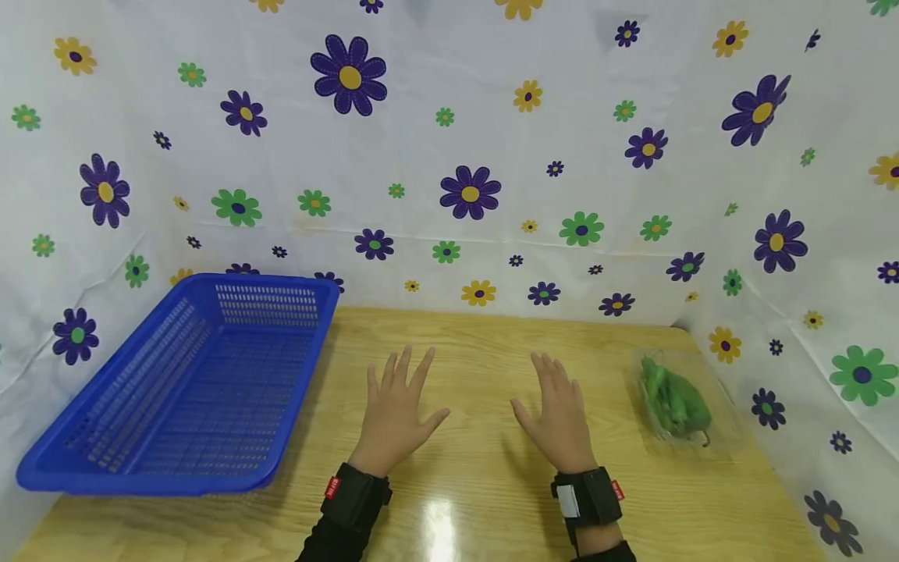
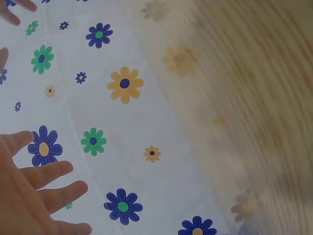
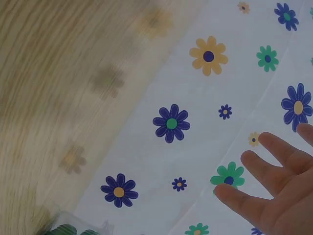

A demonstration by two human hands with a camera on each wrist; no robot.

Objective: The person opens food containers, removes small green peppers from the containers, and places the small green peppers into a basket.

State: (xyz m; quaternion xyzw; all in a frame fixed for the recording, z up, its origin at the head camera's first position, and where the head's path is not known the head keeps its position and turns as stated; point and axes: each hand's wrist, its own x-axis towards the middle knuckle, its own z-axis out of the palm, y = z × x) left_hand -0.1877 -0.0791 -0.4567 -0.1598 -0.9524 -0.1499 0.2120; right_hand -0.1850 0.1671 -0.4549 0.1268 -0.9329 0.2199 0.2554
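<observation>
My left hand [image 1: 395,406] lies flat on the wooden table [image 1: 477,343] with its fingers spread and holds nothing. My right hand [image 1: 558,414] lies flat beside it, a short gap apart, fingers straight, also holding nothing. A clear bag of green peppers [image 1: 673,400] lies to the right of my right hand near the table's right edge. Its corner [image 3: 73,229] shows at the bottom of the right wrist view. A blue plastic basket [image 1: 112,394], with nothing in it, sits at the left. The spread fingers [image 2: 54,171] of my left hand and the fingers [image 3: 266,164] of my right hand show in the wrist views.
A white cloth printed with purple, green and yellow flowers [image 1: 470,191] walls in the table at the back and both sides. Both wrists wear black bands [image 1: 354,496].
</observation>
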